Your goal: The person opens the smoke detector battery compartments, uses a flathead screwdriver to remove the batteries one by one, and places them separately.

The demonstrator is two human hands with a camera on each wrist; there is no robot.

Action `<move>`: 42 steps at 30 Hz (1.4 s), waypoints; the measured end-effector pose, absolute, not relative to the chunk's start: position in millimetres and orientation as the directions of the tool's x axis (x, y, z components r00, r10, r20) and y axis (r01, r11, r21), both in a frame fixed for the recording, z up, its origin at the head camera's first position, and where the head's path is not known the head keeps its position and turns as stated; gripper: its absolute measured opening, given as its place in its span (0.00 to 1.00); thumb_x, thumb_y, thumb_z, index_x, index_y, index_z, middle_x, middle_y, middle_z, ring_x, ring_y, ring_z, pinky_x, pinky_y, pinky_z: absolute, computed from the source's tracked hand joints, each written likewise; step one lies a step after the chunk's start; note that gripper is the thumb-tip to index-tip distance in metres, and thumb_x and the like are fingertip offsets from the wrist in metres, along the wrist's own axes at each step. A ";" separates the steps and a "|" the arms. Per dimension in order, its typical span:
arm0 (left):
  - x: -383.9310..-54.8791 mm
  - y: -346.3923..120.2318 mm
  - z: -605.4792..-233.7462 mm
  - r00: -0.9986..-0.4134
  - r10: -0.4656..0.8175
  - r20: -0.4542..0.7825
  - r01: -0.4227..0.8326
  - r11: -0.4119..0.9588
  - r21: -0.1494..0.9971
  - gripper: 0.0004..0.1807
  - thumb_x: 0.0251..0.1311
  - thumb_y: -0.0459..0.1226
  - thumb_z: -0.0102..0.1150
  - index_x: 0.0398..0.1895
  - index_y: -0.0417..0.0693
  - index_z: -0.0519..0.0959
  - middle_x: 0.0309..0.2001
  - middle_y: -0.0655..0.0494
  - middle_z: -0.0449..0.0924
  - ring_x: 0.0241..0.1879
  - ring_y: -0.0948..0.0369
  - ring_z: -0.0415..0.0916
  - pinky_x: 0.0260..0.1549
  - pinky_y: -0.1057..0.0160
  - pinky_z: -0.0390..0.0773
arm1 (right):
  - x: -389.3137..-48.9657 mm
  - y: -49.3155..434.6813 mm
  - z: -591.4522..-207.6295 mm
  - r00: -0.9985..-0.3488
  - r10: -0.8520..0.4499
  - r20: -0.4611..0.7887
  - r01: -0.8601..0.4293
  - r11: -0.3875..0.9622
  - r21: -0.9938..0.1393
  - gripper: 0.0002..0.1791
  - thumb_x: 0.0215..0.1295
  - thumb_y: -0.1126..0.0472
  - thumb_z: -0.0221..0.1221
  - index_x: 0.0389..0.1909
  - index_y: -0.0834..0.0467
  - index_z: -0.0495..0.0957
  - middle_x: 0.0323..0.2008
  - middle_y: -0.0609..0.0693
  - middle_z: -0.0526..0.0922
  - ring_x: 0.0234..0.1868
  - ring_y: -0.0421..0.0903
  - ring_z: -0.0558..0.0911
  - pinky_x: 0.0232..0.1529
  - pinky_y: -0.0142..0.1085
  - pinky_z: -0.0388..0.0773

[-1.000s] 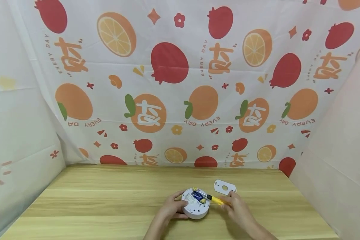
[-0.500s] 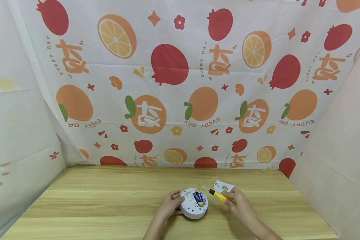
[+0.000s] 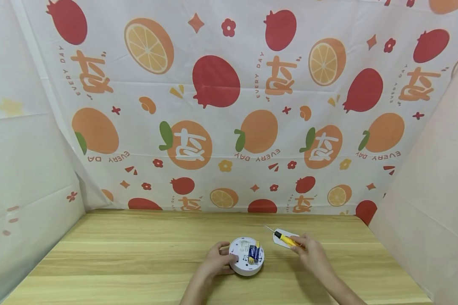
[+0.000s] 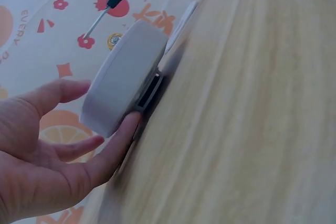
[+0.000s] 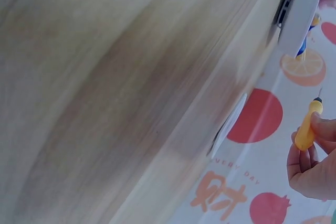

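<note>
In the head view my left hand (image 3: 216, 259) grips the side of a round white device (image 3: 238, 264), probably a smoke detector, with the thumb at its upper face and fingers along its lower edge. A blue-and-gold battery (image 3: 254, 253) shows in its upper face; whether there is more than one, I cannot tell. The left wrist view has the device (image 4: 123, 72) tilted from its surroundings, fingertips at its rim and underside. My right hand (image 3: 312, 254) holds a yellow-handled screwdriver (image 3: 289, 241) in the air, its thin shaft pointing up and left, apart from the device.
A flat white mounting plate (image 3: 289, 233) lies on the wooden table (image 3: 137, 254), partly hidden behind the screwdriver and right hand. A fruit-printed cloth (image 3: 221, 135) hangs along the table's back edge, and pale cloth (image 3: 26, 169) borders the sides.
The screwdriver's tip was on the device by the battery; my right hand has drawn it away to the right. My left hand has turned the device clockwise, bringing its label toward the back.
</note>
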State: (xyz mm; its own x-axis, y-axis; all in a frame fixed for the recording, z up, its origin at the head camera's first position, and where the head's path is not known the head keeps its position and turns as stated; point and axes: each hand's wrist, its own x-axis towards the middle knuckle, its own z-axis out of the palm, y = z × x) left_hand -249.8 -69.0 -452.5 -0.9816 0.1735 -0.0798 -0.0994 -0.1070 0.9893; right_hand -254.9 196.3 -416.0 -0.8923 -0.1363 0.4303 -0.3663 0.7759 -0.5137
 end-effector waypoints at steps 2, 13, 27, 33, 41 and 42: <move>-249.8 -69.8 -452.8 -0.977 0.197 -0.085 -0.108 -0.112 0.988 0.33 0.49 0.22 0.55 0.58 0.19 0.52 0.46 0.29 0.69 0.37 0.48 0.76 0.33 0.50 0.81 | -257.7 199.4 -416.7 -0.891 -0.125 0.436 -0.358 0.783 -0.509 0.14 0.47 0.71 0.65 0.39 0.65 0.82 0.27 0.49 0.74 0.24 0.41 0.68 0.21 0.29 0.69; -250.0 -67.8 -452.5 -0.985 0.153 -0.075 -0.090 -0.092 0.992 0.30 0.54 0.28 0.53 0.56 0.19 0.55 0.44 0.33 0.72 0.32 0.55 0.76 0.31 0.56 0.82 | -265.9 214.3 -417.8 -0.898 -0.093 0.431 -0.329 0.792 -0.514 0.13 0.49 0.72 0.64 0.39 0.68 0.81 0.32 0.55 0.78 0.29 0.46 0.74 0.26 0.35 0.73; -248.9 -68.3 -454.0 -0.977 0.199 -0.075 -0.095 -0.094 0.991 0.28 0.51 0.23 0.52 0.55 0.19 0.56 0.41 0.37 0.73 0.29 0.56 0.76 0.30 0.56 0.82 | -276.3 245.8 -418.3 -0.915 -0.019 0.403 -0.245 0.819 -0.519 0.13 0.51 0.72 0.62 0.39 0.70 0.80 0.28 0.55 0.75 0.27 0.47 0.73 0.24 0.36 0.71; -248.0 -68.0 -453.6 -0.980 0.170 -0.099 -0.116 -0.094 0.989 0.28 0.55 0.27 0.51 0.56 0.20 0.55 0.41 0.38 0.73 0.30 0.56 0.76 0.30 0.58 0.82 | -283.2 259.6 -423.5 -0.914 -0.021 0.405 -0.237 0.838 -0.492 0.12 0.50 0.72 0.63 0.38 0.70 0.80 0.26 0.55 0.76 0.25 0.47 0.73 0.23 0.38 0.71; -247.0 -67.2 -453.5 -0.981 0.171 -0.091 -0.110 -0.103 0.989 0.31 0.52 0.27 0.53 0.57 0.20 0.54 0.43 0.35 0.72 0.31 0.54 0.77 0.30 0.57 0.82 | -292.1 276.5 -429.1 -0.945 -0.007 0.328 -0.180 0.848 -0.498 0.12 0.51 0.73 0.61 0.38 0.72 0.80 0.29 0.59 0.79 0.29 0.49 0.73 0.25 0.41 0.72; -246.8 -67.0 -453.4 -0.981 0.174 -0.087 -0.106 -0.105 0.989 0.31 0.52 0.27 0.53 0.57 0.20 0.54 0.43 0.35 0.72 0.31 0.54 0.77 0.30 0.57 0.82 | -293.0 278.8 -430.3 -0.947 -0.004 0.322 -0.172 0.852 -0.495 0.11 0.51 0.73 0.60 0.38 0.72 0.80 0.30 0.60 0.79 0.29 0.50 0.74 0.26 0.42 0.72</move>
